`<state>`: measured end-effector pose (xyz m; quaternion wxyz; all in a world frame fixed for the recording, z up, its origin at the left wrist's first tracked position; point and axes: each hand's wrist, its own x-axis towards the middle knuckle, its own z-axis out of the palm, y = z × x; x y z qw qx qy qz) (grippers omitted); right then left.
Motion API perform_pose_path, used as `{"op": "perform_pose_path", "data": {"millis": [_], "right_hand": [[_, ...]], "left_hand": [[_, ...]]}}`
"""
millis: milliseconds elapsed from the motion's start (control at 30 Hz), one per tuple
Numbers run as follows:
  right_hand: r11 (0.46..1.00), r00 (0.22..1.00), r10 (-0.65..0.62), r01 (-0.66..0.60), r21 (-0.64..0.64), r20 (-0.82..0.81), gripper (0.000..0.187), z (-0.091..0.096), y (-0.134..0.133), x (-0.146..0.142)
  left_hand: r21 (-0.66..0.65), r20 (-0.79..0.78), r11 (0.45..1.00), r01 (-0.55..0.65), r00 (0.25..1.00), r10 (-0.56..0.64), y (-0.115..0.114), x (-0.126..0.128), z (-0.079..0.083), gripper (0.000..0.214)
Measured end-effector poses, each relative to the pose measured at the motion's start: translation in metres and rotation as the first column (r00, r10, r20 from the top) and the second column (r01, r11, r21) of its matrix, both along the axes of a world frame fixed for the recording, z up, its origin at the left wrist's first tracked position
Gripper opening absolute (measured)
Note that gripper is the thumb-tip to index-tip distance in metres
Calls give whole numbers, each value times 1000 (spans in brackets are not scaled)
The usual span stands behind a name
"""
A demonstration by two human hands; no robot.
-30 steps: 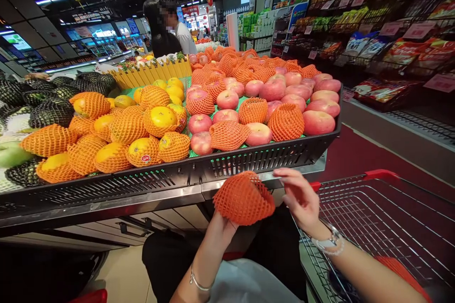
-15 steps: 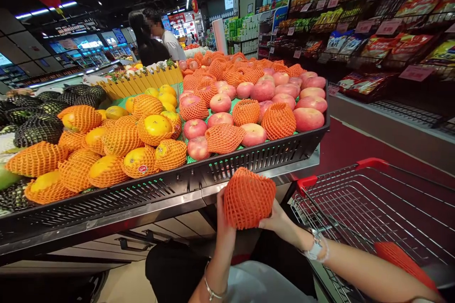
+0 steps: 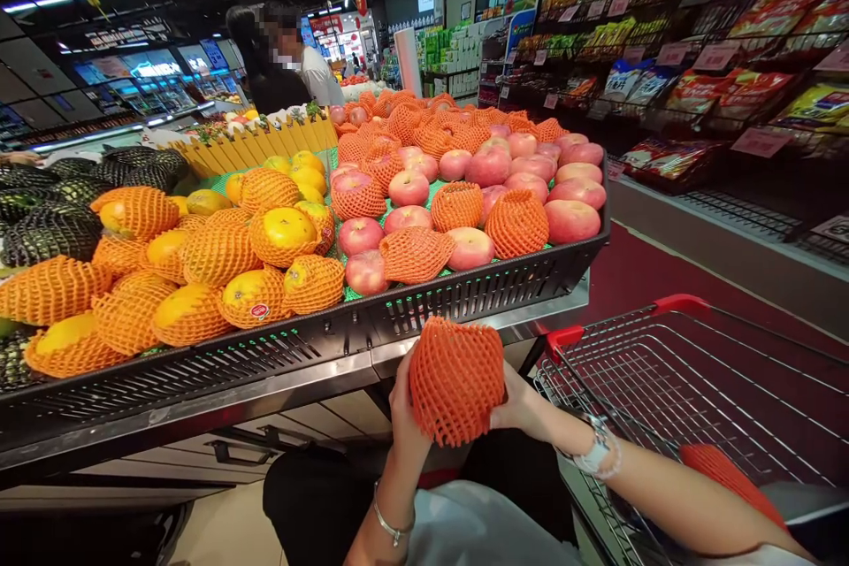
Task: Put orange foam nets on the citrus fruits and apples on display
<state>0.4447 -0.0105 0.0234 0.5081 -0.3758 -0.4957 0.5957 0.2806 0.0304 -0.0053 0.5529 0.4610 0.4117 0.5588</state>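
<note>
Between my two hands, in front of the fruit stand, is an apple in an orange foam net (image 3: pixel 457 382); the net covers the fruit almost wholly. My left hand (image 3: pixel 406 411) is wrapped round its left side, with the fingers mostly behind it. On the right side my right hand (image 3: pixel 521 407) grips it, thumb toward me. Just beyond lie red apples (image 3: pixel 470 248) in a black crate (image 3: pixel 491 287), some bare and some in orange nets. One netted apple (image 3: pixel 417 254) rests at the crate's front edge.
Left of the apples are netted yellow melons (image 3: pixel 254 296) and dark netted fruit (image 3: pixel 49 230). A wire shopping cart (image 3: pixel 637 371) stands at my right, with an orange netted item (image 3: pixel 733 482) inside. Snack shelves (image 3: pixel 703 57) line the right side. Two people (image 3: pixel 285 62) stand behind the stand.
The netted apple in my hands has come slightly nearer and to the left, and it has tilted a little. My view has shifted slightly; both hands keep their hold.
</note>
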Motion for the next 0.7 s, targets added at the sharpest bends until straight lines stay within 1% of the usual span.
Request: {"op": "perform_pose_path", "data": {"millis": [100,167,300,367,433,500,567,600,633,700], "right_hand": [[999,998,51,-51,0,27,97,8,1,3],[997,995,79,-78,-17,65,94,12,1,6],[993,981,114,-119,23,156,93,18,1,13],[990,979,124,-132,45,159,93,18,1,14],[992,990,95,-104,76,107,94,15,2,12],[994,999,29,-32,102,32,99,10,3,8],[994,999,-31,32,108,-14,110,8,5,5],[993,999,-40,40,114,-9,114,10,5,5],[992,999,-29,27,123,15,117,13,6,6],[989,995,42,-55,140,91,116,22,5,10]], "left_hand": [[66,9,995,-72,997,71,-4,2,-4,42],[83,-1,988,-127,992,127,-6,3,-6,39],[143,-19,967,-211,976,216,-11,8,-12,35],[196,-13,950,-242,968,249,-12,11,-16,36],[278,-8,926,-254,964,267,-12,12,-19,35],[383,-17,889,-251,960,278,-10,12,-22,34],[488,-35,834,-258,949,315,-7,10,-24,34],[537,-46,800,-267,938,344,-5,8,-24,35],[586,-56,762,-275,925,376,-3,5,-25,35],[696,-75,669,-259,901,427,0,-1,-25,33]]}}
